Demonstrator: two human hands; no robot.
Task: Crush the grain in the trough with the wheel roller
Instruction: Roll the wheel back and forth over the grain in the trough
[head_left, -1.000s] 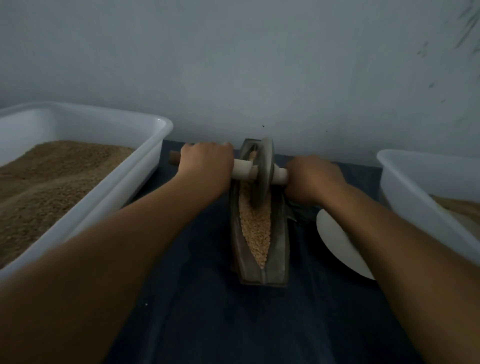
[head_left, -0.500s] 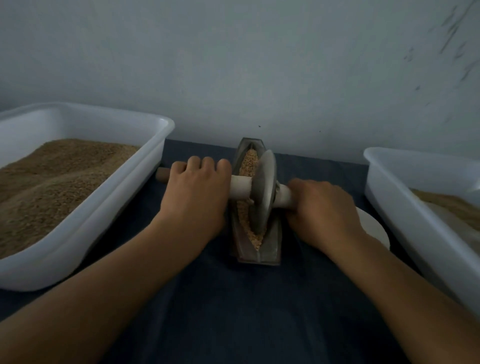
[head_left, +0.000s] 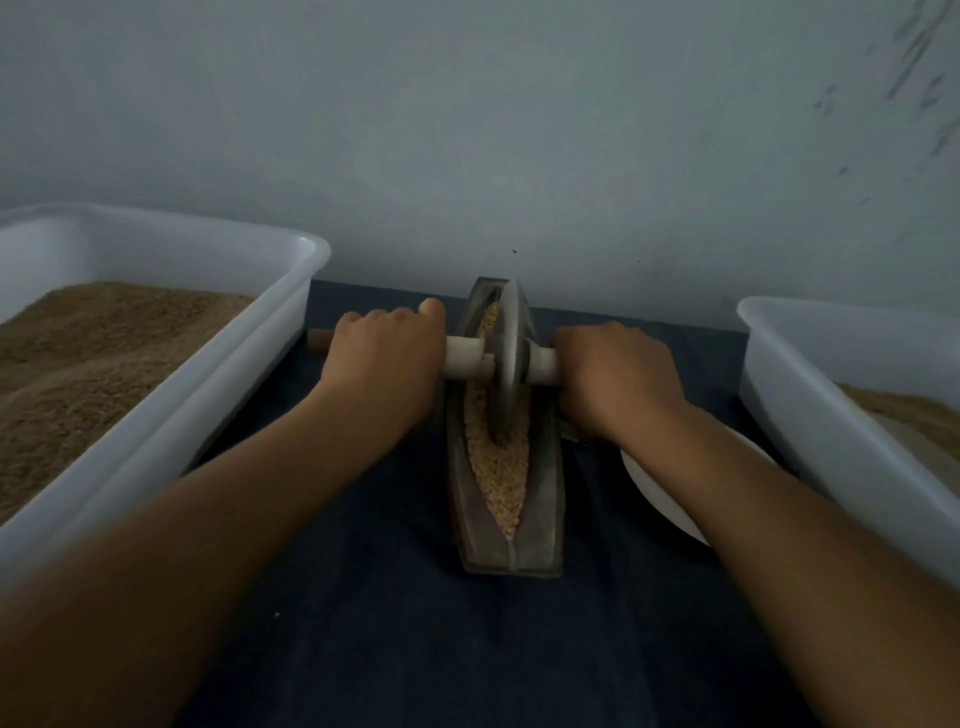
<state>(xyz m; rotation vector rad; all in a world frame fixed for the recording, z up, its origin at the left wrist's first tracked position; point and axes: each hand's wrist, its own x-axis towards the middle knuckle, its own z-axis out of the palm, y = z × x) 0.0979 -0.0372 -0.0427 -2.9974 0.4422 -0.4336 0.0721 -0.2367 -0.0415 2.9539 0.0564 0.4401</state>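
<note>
both hands (head_left: 384, 358) clenched on wheel roller (head_left: 506, 364) handle, 2 white tubs (head_left: 171, 415) flanking trough (head_left: 540, 519), plate (head_left: 670, 499) under right forearm

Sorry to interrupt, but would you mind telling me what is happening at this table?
A person is crushing grain in a narrow trough with a wheel roller. The left hand and the right hand each grip one end of the axle, with the wheel standing in the grain towards the trough's far end. A white tub of brown grain sits on the left, another tub on the right.
</note>
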